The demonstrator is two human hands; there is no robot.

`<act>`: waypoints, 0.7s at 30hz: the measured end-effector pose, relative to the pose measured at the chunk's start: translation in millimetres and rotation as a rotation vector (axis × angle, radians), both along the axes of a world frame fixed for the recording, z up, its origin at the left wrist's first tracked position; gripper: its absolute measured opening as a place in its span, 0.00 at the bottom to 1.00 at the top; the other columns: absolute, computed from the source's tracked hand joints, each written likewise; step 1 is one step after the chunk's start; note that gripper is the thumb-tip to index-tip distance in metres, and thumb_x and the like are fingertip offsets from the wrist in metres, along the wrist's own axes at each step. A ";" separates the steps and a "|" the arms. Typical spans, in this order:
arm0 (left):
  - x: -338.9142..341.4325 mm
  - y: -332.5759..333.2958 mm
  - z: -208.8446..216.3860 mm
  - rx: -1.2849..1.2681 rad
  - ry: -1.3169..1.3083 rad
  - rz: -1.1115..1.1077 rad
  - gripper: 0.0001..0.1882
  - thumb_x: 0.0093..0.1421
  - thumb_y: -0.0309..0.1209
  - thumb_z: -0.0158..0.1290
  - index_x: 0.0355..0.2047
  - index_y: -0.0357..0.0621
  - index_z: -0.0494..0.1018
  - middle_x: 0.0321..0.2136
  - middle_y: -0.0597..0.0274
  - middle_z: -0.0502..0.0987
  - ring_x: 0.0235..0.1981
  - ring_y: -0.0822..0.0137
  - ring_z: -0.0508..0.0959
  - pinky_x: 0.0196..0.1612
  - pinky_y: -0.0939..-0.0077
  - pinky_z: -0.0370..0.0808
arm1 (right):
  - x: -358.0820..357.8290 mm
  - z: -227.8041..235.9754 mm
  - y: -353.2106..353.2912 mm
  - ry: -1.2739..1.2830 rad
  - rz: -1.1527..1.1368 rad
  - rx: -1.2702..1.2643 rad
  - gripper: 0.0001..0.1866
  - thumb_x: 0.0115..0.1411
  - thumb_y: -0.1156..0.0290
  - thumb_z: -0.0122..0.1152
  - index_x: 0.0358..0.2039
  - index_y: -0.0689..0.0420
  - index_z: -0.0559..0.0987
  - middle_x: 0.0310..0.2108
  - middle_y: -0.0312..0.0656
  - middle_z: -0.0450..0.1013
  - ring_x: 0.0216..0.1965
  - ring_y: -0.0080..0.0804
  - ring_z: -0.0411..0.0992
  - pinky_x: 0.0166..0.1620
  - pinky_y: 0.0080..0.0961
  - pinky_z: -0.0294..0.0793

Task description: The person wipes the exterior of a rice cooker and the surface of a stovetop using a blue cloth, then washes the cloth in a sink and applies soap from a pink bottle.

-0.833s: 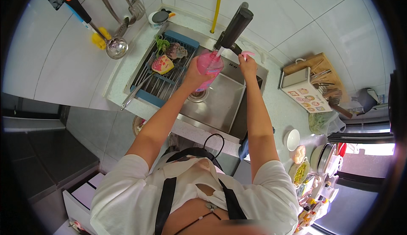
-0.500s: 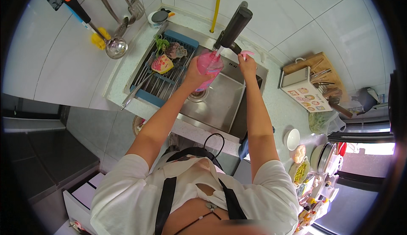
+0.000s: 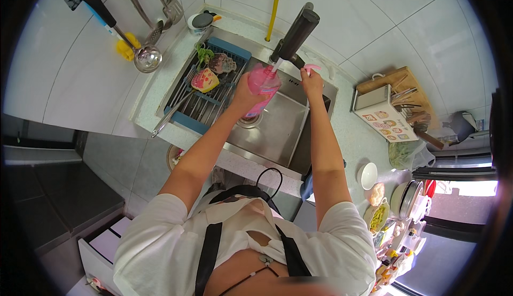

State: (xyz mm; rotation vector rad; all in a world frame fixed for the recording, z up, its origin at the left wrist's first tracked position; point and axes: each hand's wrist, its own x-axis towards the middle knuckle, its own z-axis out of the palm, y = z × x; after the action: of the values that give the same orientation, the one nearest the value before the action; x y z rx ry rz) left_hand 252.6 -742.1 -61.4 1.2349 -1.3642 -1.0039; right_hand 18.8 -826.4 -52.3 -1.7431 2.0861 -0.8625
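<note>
My left hand (image 3: 245,95) is wrapped round a pink see-through bottle (image 3: 265,84), held over the sink basin (image 3: 278,127) with its mouth under the black faucet (image 3: 299,33). A pale streak like running water joins the spout and the bottle's mouth. To the right of the faucet, my right hand (image 3: 312,85) is closed on a pink pump head (image 3: 311,68); the faucet's dark lever (image 3: 297,61) lies just beside those fingers. Whether they touch the lever I cannot tell.
Over the sink's left side lies a drying rack (image 3: 195,119) with a blue basket, sponges and a long-handled utensil. Ladles and turners hang on the left wall, including a ladle (image 3: 147,59). At right stand a knife and chopstick holder (image 3: 382,111) and a white bowl (image 3: 367,176).
Almost nothing differs. The bottle and my left hand have shifted very slightly; both hands keep their grips, and the view has tilted a touch.
</note>
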 end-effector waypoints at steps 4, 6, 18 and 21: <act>0.2 1.4 3.1 0.002 -0.010 0.006 0.43 0.34 0.31 0.67 0.51 0.40 0.57 0.46 0.54 0.65 0.49 0.61 0.66 0.52 0.70 0.62 | 0.4 -0.1 -0.2 -0.021 0.004 0.005 0.19 0.53 0.53 0.52 0.35 0.55 0.77 0.19 0.45 0.73 0.21 0.33 0.73 0.29 0.30 0.70; -0.3 2.3 6.7 0.010 0.004 0.010 0.43 0.33 0.30 0.66 0.50 0.39 0.57 0.45 0.53 0.65 0.48 0.60 0.66 0.52 0.70 0.63 | -1.2 -1.7 -1.9 -0.014 0.003 0.014 0.19 0.53 0.53 0.52 0.35 0.55 0.78 0.18 0.44 0.73 0.20 0.32 0.73 0.28 0.29 0.70; -0.4 0.9 8.4 -0.018 -0.003 0.010 0.42 0.33 0.30 0.66 0.50 0.39 0.58 0.44 0.53 0.66 0.47 0.60 0.67 0.51 0.70 0.63 | -3.2 -5.6 -3.4 -0.007 0.005 0.003 0.20 0.53 0.52 0.52 0.35 0.56 0.77 0.18 0.44 0.72 0.20 0.33 0.73 0.28 0.30 0.70; -1.7 1.0 11.4 -0.045 -0.023 0.002 0.41 0.33 0.30 0.66 0.49 0.38 0.58 0.43 0.52 0.66 0.46 0.59 0.68 0.51 0.69 0.64 | -5.4 4.0 4.1 0.042 -0.038 0.010 0.21 0.53 0.52 0.50 0.35 0.57 0.77 0.20 0.49 0.73 0.24 0.41 0.74 0.31 0.34 0.70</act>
State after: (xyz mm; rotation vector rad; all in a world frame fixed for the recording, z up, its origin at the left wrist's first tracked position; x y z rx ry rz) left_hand 250.8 -741.1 -50.0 1.2174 -1.3955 -0.9560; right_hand 13.4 -822.4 -48.2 -1.7360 2.1535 -0.8317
